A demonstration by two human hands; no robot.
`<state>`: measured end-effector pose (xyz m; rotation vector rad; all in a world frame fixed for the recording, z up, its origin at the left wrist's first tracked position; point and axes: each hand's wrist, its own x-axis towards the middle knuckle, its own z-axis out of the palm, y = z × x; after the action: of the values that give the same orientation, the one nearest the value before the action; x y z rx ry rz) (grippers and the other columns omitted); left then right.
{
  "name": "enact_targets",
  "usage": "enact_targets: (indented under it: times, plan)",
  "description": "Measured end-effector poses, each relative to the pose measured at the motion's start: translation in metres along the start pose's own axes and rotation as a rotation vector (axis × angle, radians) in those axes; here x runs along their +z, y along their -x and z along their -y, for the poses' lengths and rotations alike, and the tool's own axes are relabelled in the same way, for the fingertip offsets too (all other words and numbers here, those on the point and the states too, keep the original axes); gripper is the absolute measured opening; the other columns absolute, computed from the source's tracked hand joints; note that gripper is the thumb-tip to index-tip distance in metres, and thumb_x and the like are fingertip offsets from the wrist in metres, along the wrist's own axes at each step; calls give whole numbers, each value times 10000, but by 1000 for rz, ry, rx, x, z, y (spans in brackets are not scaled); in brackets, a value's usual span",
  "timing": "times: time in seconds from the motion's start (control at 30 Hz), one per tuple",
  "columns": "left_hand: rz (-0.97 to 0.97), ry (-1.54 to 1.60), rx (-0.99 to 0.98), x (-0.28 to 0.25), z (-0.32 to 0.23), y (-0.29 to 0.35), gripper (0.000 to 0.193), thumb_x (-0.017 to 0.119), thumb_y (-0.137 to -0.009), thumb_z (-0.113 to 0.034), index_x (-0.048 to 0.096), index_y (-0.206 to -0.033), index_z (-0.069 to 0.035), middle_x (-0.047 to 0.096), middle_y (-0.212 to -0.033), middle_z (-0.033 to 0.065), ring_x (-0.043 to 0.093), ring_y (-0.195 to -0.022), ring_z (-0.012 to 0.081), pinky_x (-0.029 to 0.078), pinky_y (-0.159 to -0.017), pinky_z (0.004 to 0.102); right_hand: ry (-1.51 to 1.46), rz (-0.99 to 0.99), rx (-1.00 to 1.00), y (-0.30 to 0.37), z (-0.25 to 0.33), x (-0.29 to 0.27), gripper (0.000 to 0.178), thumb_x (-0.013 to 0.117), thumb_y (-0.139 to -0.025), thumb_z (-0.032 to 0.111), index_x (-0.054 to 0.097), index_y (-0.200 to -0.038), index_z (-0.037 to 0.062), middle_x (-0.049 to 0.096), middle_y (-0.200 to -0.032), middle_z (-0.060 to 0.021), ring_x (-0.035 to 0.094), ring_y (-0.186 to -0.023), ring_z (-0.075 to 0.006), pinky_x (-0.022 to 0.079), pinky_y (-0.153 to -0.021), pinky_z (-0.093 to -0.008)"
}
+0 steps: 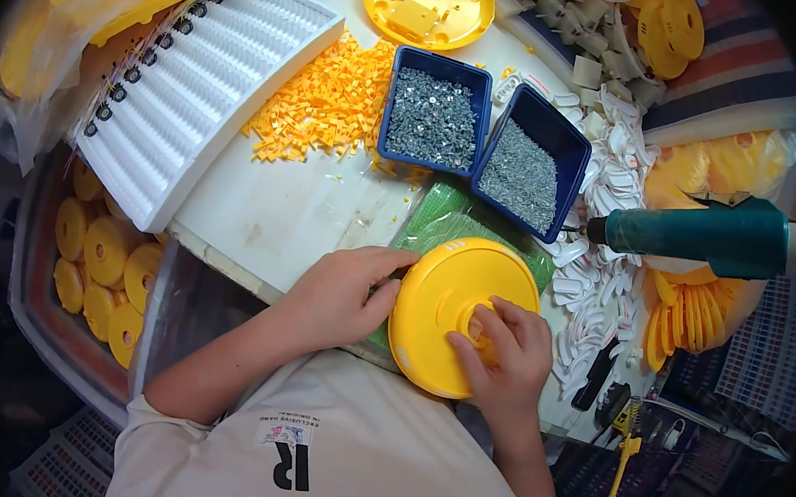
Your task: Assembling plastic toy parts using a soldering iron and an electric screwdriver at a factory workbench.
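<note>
A round yellow plastic housing (431, 301) with a raised hub and a hole in its middle lies tilted over a green mat (459, 218) at the table's near edge. My left hand (340, 291) grips its left rim, thumb and forefinger against the side. On the right, my right hand (515, 353) has its thumb and fingers closed about the central hub; the fingertips are partly hidden there. Just beyond the housing stand two dark blue bins, one with small metal screws (431, 121), the other with finer grey metal pieces (520, 174).
Small yellow parts (322, 95) are heaped beside a white ribbed tray (213, 74) holding black round pieces with wires. A teal power screwdriver (700, 232) hangs at right above white plastic parts (610, 174). An open yellow shell (428, 4) lies far back; yellow discs (107, 252) fill a crate at left.
</note>
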<state>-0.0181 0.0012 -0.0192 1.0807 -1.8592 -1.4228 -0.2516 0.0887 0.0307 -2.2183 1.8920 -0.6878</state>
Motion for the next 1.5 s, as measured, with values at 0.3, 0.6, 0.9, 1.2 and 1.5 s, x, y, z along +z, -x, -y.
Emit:
enact_targets:
  times: [0.3,0.6,0.9,1.2,1.5]
  plan:
    - [-7,-12,-11,0,-3,0,360,588,-914,-73,672,-1257,-7,727,-1087,224,715,-946,392,576,-842,433,79,22,-48,5,2,1,370,899,-745,209,756,-1045,47,696,-1102,-160,663,-926,-315,547,-810,-416]
    - [37,178,-203,7,-13,-2,366,602,-975,-88,629,-1315,46,711,-1148,201,719,-952,289,566,-842,341,14,-63,-72,17,-14,17,374,895,-704,164,752,-1033,57,678,-1104,-145,643,-928,-318,526,-817,-425]
    - [28,21,180,33,-37,-4,524,705,-938,-203,520,-1389,-11,642,-1250,220,648,-1116,403,527,-956,440,109,-518,-124,33,-44,10,487,739,-866,445,685,-1149,53,653,-1132,-107,632,-995,-295,479,-946,-462]
    - [98,74,327,25,-27,4,614,745,-878,-203,516,-1398,30,650,-1203,216,670,-1079,313,526,-951,393,-901,-162,366,31,-41,-22,651,749,-915,527,670,-1162,-71,734,-931,-94,699,-805,-178,559,-738,-294]
    - [98,-47,400,1,-51,-29,690,788,-891,-509,621,-1261,48,716,-1144,198,728,-976,262,567,-860,352,-582,-146,37,15,-51,-48,729,726,-910,621,653,-1217,-36,735,-1036,-148,728,-925,-259,564,-825,-354]
